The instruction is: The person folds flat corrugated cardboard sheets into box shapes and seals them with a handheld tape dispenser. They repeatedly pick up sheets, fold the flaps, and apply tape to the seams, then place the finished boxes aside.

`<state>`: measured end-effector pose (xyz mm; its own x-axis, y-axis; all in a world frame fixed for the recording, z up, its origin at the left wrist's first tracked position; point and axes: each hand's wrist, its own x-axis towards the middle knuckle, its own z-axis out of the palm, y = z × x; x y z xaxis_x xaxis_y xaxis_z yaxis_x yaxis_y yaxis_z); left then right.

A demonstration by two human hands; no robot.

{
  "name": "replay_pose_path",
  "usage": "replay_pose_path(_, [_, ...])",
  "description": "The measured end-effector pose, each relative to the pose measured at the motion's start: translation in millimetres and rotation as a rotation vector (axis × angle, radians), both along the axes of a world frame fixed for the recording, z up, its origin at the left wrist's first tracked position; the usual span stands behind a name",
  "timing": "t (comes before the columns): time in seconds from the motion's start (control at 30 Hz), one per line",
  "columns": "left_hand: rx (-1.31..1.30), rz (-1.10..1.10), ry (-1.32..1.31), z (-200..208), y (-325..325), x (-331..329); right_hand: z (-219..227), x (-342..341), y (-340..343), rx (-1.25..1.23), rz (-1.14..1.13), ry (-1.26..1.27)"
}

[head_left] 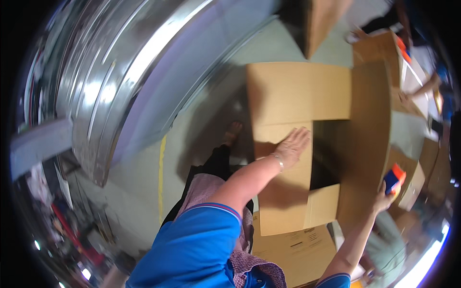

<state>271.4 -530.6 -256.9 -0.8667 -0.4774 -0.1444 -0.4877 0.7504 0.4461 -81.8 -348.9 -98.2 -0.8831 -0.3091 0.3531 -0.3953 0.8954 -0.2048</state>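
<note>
A large brown cardboard box (283, 101) stands in front of me. Its left long flap and both end flaps lie folded inward, and a dark opening (329, 153) shows between them. The right long flap (367, 139) stands up. My left hand (293, 146) lies flat on the folded left flap, fingers stretched out toward the opening. Past the raised flap, my right hand (382, 199) is closed around a blue and orange-red tape dispenser (394, 178). Its lower part is hidden by my fingers.
Flattened cardboard (297, 254) lies near the box's front. At the far right, a co-worker's arm (422, 89) reaches to another box (377, 53). A shiny metal sheet structure (110, 72) stands on the left. A yellow line (162, 177) marks the floor.
</note>
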Motion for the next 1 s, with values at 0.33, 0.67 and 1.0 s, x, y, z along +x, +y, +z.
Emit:
replay_pose_path(0.33, [-0.025, 0.258, 0.086, 4, 22, -19, -34, 53, 17, 0.09, 0.464, -0.139])
replay_pose_path(0.67, [0.15, 0.414, 0.295, 15, 67, 14, -127, 109, -12, 0.231, 0.424, -0.145])
replay_pose_path(1.0, [0.057, 0.48, 0.305, 9, 71, 3, -141, 102, -16, 0.294, 0.436, -0.058])
